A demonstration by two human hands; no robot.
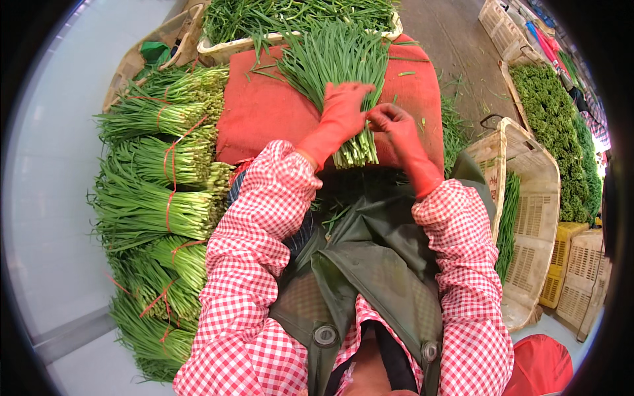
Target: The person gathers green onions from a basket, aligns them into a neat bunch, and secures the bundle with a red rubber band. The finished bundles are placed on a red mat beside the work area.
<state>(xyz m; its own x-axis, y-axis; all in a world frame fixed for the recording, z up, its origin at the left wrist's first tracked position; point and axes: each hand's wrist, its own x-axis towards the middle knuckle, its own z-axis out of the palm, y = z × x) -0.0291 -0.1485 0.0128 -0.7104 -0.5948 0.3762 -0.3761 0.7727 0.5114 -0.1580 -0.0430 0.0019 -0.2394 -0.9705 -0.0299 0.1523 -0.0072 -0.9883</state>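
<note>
A loose bunch of garlic chives (337, 54) lies on a red cloth (272, 104), its leaves pointing away from me and its pale cut stems (359, 151) towards me. My left hand (343, 111), in a red rubber glove, lies across the bunch; its fingertips are blurred and curve over the leaves. Close by on the right, my right hand (398, 131), in a matching glove, has thumb and fingers pinched together beside the stems. Whether a thin tie is between those fingers cannot be made out. Checked red-and-white sleeves cover both my arms.
Chive bundles (183, 161) bound with red ties are stacked on my left. Beyond the cloth stands a crate (247, 45) of loose green leaves. A tilted white crate (532, 218) with chives stands on my right, near a yellow crate (559, 265) and curly greens (550, 138).
</note>
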